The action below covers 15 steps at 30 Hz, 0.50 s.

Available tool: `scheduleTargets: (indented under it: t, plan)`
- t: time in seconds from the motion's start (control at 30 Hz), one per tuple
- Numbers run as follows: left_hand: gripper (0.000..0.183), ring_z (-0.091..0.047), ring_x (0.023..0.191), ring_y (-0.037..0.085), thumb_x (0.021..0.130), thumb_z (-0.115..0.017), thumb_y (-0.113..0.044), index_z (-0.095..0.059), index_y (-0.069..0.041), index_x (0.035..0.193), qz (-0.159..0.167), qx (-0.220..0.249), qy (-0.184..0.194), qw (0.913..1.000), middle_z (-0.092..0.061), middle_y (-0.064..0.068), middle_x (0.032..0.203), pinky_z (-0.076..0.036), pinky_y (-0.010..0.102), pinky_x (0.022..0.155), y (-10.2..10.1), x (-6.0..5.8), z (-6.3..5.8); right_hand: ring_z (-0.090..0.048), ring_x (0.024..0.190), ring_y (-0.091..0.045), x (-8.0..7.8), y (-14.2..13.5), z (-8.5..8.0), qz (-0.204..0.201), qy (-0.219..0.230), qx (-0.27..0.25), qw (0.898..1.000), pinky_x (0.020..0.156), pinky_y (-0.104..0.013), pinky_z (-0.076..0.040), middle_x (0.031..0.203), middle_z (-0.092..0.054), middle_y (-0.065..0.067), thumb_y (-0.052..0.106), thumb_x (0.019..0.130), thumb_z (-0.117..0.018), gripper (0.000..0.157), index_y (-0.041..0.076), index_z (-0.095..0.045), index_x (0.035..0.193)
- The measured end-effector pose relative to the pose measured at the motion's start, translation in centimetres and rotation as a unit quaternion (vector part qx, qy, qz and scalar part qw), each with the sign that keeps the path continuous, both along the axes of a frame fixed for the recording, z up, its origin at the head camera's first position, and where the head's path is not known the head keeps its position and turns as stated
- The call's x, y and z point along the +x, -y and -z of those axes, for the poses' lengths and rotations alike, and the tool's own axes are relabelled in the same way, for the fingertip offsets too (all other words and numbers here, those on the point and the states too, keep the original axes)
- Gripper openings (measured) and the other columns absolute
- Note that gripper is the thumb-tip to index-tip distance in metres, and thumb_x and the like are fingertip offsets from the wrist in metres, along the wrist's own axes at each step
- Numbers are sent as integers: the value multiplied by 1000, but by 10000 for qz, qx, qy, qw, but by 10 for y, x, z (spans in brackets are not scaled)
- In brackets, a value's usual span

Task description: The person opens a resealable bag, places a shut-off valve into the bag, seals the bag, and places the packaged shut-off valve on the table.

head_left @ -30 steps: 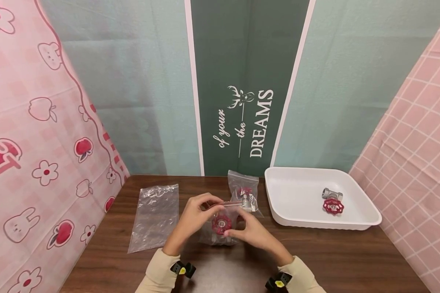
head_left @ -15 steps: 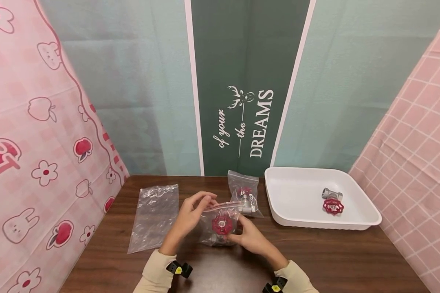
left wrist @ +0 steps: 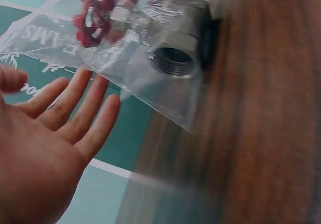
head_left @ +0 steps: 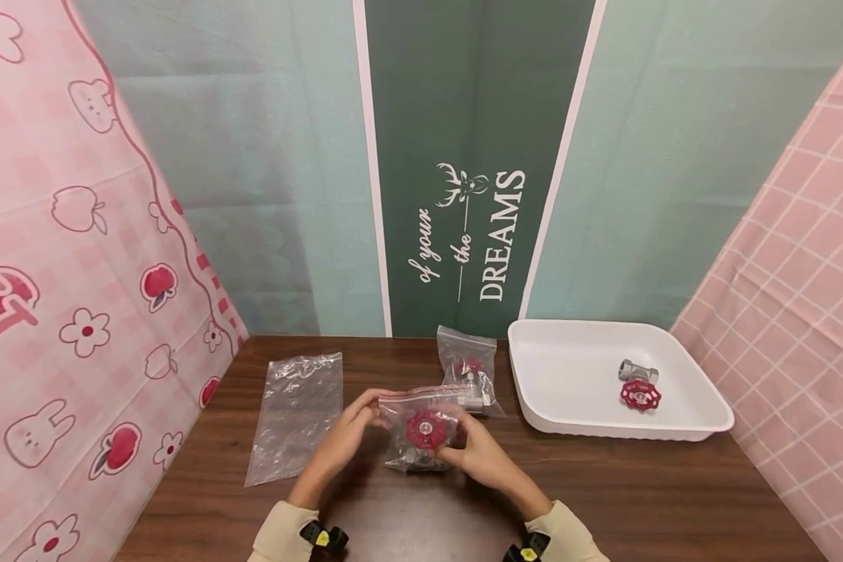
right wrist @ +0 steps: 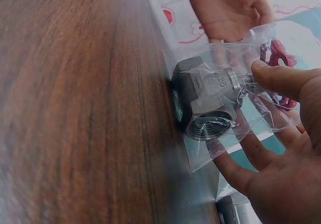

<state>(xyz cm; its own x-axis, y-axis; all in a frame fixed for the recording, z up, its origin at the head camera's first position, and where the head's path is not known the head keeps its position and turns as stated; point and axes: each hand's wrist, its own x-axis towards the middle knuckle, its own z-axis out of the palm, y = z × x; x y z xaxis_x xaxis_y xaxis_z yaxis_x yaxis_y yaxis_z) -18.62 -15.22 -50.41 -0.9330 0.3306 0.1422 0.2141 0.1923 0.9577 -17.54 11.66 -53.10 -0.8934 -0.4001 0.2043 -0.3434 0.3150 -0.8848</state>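
Head view: a red-handwheel valve (head_left: 425, 429) sits in a clear zip bag (head_left: 397, 451) between left hand (head_left: 344, 429) and right hand (head_left: 483, 454), over the wooden tabletop (head_left: 421, 515). Left wrist view: left fingers (left wrist: 89, 106) extend, spread, at the bag's edge. Right wrist view: right thumb (right wrist: 281, 79) and fingers grip the valve neck through the film.

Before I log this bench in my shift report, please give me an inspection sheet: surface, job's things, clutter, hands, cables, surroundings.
Surface: brown wood-grain table.
Job's things: front bagged valve; second bagged valve behind it; loose red-wheeled valve in white tray at right.
Clutter: flat clear bag at left.
Hands: right hand grips the front bagged valve; left hand at its bag, fingers extended, contact unclear.
Cables: nothing seen.
Surroundings: pink printed curtain at left, green lettered hanging behind, pink checked hanging at right.
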Motion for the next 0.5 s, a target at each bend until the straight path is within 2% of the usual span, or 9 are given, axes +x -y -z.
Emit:
scheduleTargets:
  t: [0.1,0.2,0.33,0.5]
  plan:
    - [52,-65,128,39,105,-43,-11,-44,-3,157,376,-402,160,9984,-59,27,149,-43,57,115,5,6,6,-63,123,-15,-1,0,-1,21,12,3,10000,100,-28,-52,140,-66,-12,9,90,-83,64,19,-57,148]
    - [63,-58,137,47,106,-56,-18,-33,-2,163,756,-559,375,9949,-50,30,157,-44,58,116,3,11,11,-62,124,-14,0,0,1,43,-30,-7,10000,102,-27,-51,139,-67,-14,12,91,-83,62,14,-57,147]
    - [78,-59,137,43,99,-77,-26,-36,-4,162,974,-725,454,9916,-54,26,153,-51,54,111,-7,13,16,-64,124,-13,1,-1,3,-28,-11,-123,9999,104,-26,-52,137,-68,-19,15,94,-81,60,4,-55,147]
    - [79,-65,126,30,92,-86,-28,-45,-9,157,799,-1206,-49,9895,-66,18,142,-53,42,104,-20,15,20,-64,125,-11,3,-2,4,-166,58,-156,9997,103,-26,-53,139,-67,-20,17,95,-81,63,3,-53,149]
